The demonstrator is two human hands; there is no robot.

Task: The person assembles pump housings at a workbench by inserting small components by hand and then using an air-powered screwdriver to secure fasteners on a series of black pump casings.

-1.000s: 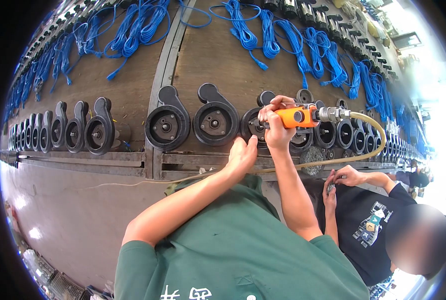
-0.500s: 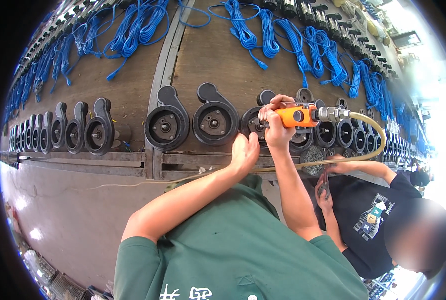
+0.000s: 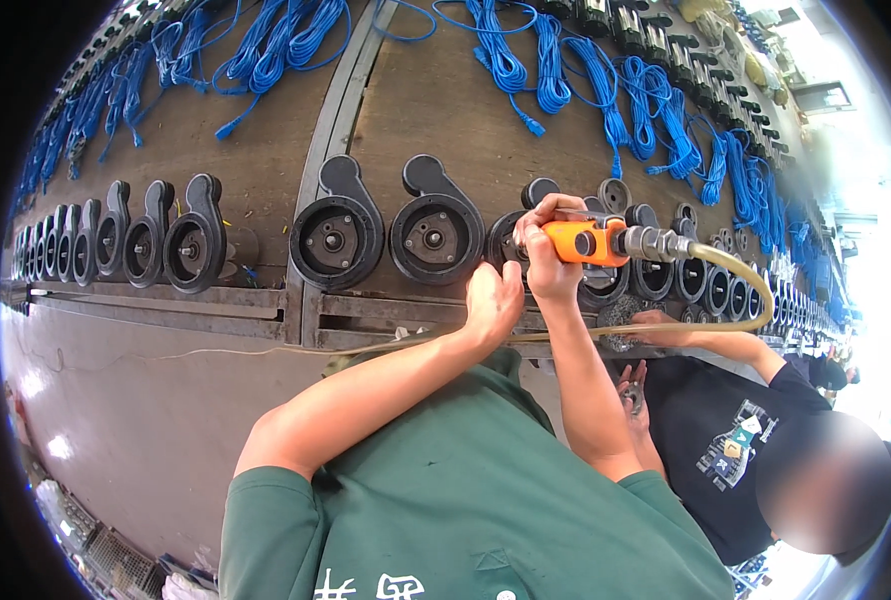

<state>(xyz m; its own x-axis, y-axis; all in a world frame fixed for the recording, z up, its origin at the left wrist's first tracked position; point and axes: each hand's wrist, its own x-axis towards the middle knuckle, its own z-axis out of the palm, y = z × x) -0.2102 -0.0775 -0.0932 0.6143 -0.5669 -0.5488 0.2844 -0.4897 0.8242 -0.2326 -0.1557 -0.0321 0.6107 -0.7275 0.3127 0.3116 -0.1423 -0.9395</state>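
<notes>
My right hand (image 3: pixel 549 245) is wrapped round an orange air screwdriver (image 3: pixel 581 241), whose hose fitting points right. The tool's front end faces a black round housing (image 3: pixel 500 240) with a rounded arm at its top; the fingers hide the very tip. Low at that housing's near rim, my left hand (image 3: pixel 495 300) has its fingers bent against it, partly hidden. Two similar housings, a near one (image 3: pixel 436 240) and another (image 3: pixel 336 242), stand just to the left, each with a metal shaft in its middle.
More black housings (image 3: pixel 194 245) line the bench edge both ways. Blue cable bundles (image 3: pixel 556 80) lie farther back. A tan air hose (image 3: pixel 746 262) loops right, then runs left across my forearms. At right, a co-worker (image 3: pixel 706 440) reaches to a pile of small metal parts (image 3: pixel 621 315).
My hands and the air screwdriver stay at the same housing, while the view shifts slightly. The co-worker's hands have moved apart, one reaching to the small metal parts, the other palm up.
</notes>
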